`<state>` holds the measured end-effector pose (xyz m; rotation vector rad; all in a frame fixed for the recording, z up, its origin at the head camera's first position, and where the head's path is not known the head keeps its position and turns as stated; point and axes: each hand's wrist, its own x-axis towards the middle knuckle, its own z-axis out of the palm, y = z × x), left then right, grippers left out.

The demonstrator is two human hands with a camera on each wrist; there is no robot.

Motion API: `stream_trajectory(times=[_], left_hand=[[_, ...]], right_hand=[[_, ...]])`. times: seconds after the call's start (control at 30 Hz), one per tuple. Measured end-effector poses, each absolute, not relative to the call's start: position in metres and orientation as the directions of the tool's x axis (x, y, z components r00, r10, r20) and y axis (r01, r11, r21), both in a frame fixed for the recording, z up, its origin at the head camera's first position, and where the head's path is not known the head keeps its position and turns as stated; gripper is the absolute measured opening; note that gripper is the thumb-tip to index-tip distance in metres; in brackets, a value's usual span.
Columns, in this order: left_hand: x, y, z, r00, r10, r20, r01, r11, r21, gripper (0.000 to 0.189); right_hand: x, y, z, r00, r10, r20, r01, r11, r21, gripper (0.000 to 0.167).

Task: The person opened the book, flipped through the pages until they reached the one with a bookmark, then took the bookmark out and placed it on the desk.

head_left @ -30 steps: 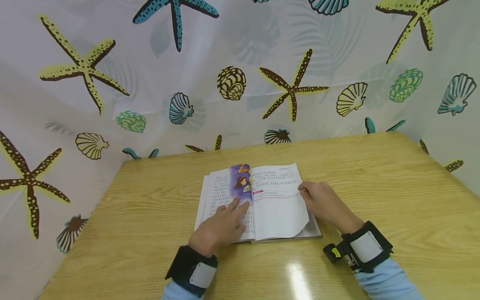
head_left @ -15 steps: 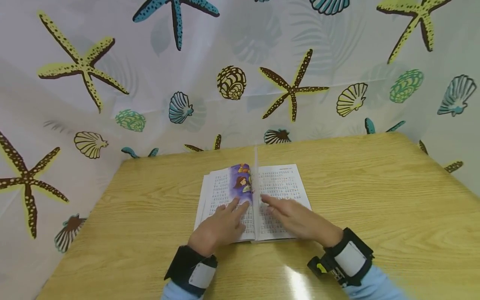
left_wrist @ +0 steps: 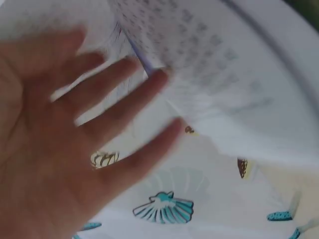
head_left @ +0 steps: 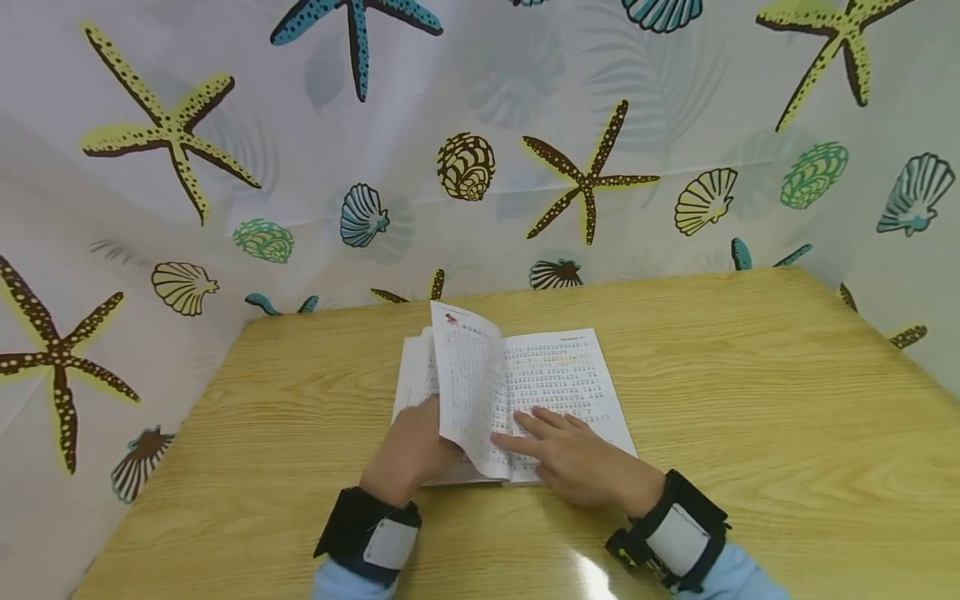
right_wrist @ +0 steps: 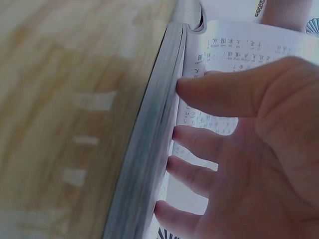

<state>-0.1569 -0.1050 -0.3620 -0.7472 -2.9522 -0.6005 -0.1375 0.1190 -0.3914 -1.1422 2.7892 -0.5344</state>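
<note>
A book (head_left: 570, 379) lies spread on the worktop (head_left: 750, 367), in front of the person and under both hands. The right hand (head_left: 573, 458) rests on its right page, with fingers stretched and apart, and it grips nothing. The left hand (head_left: 411, 446) is at the left half of the book; its fingers are straight and spread in the left wrist view, with no pinch on anything.

Between the two hands stands a raised page (head_left: 467, 371), curved and leaning over the left hand. Beyond the hands, and also to both sides of them, hangs a pale cloth (head_left: 300, 167) printed with starfish and shells. Behind each hand there is a black wrist band, left (head_left: 367, 533) and right (head_left: 678, 533), and then a light blue sleeve, left (head_left: 348, 583) and right (head_left: 738, 575), both cut off by the lower border.

The raised page hides the left fingers from the head view. The left wrist view is blurred, so I cannot tell whether these fingertips touch the paper.

The pages carry rows of small Chinese characters with Latin letters beside them, too small for sure reading. A little red picture is near the top of the raised page.
</note>
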Motion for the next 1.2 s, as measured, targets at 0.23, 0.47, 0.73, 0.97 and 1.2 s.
stream_trajectory(times=[0.23,0.47,0.73,0.97,1.2], left_hand=[[-0.164,-0.1,-0.345,-0.677,0.445,0.586,0.618,0.777,0.124,0.041],[-0.156,-0.096,-0.341,-0.762,0.5,0.412,0.559,0.828,0.029,0.031],[-0.159,-0.095,-0.358,-0.832,0.554,0.009,0.55,0.823,0.14,0.05],[-0.157,-0.09,-0.364,-0.834,0.494,-0.247,0.419,0.857,0.3,0.066],[-0.155,-0.09,-0.363,-0.841,0.456,-0.291,0.364,0.875,0.319,0.068]], right_hand=[[-0.137,0.12,-0.392,-0.716,-0.693,0.083,-0.679,0.663,-0.316,0.054],[-0.138,0.12,-0.391,-0.707,-0.702,0.08,-0.692,0.666,-0.278,0.052],[-0.139,0.119,-0.392,-0.714,-0.697,0.062,-0.677,0.666,-0.312,0.054],[-0.139,0.119,-0.391,-0.717,-0.693,0.075,-0.675,0.663,-0.324,0.054],[-0.137,0.118,-0.389,-0.752,-0.657,0.055,-0.639,0.707,-0.304,0.055]])
